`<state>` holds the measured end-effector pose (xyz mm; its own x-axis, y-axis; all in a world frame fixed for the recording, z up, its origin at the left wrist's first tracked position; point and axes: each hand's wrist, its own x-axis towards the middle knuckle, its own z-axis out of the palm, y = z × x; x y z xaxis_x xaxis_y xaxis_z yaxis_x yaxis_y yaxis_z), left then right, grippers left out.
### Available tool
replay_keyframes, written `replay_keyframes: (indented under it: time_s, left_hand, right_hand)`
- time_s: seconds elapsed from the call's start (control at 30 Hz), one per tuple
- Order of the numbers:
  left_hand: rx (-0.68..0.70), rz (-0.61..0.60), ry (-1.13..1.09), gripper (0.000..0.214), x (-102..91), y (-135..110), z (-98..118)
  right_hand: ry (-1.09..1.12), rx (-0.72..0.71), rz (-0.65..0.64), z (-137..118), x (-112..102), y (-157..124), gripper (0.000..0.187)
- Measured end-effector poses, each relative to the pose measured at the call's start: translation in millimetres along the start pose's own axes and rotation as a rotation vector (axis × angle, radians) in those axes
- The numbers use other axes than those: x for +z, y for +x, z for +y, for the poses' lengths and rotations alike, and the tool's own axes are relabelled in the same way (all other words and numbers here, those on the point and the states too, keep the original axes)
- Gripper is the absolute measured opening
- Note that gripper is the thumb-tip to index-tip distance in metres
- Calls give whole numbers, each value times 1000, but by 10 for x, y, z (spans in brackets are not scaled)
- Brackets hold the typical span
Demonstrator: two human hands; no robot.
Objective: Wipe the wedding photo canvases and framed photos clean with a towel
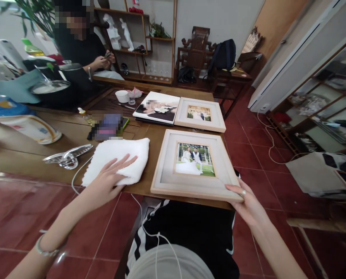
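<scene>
My left hand [113, 176] lies with its fingers spread on a folded white towel [132, 149], near the front edge of the wooden table. The right hand [244, 195] grips the near right corner of a pale wood picture frame [167, 166], thumb on top and fingers underneath. A wedding photo sits in the middle of that frame, which rests on the table. Behind it are a second picture frame [213, 118] and a black-and-white photo album [158, 112], side by side.
To the left are a silver hair claw clip [68, 155], a phone [107, 126], a small dropper bottle [84, 115] and a blue-and-white detergent bottle [24, 120]. A white cup [122, 96] stands farther back. A seated person [85, 50] is across the table. White cables hang at the front edge.
</scene>
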<state>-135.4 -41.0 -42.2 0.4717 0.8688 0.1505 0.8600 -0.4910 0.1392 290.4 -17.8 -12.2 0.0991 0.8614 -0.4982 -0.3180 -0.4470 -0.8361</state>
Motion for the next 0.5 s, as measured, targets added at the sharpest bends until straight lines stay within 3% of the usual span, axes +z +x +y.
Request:
replay_keyframes:
  time_s: [0.1, 0.2, 0.3, 0.37, 0.5]
  left_hand:
    - [75, -78, -109, 24, -173, 30, -111]
    - [149, -199, -267, 18, -463, 93, -219]
    - [54, -260, -346, 21, -710, 313, -180]
    - [-50, -143, -288, 27, -749, 632, -43]
    - [73, -61, -2, 43, -491, 1679, 308]
  right_hand:
    - [9, -1, 80, -112, -285, -121, 58]
    - [42, 3, 192, -216, -512, -240, 58]
    - [53, 16, 263, -312, -663, -315, 53]
    - [62, 31, 278, -374, -720, -332, 53]
    - [75, 53, 329, -499, -760, -328, 54]
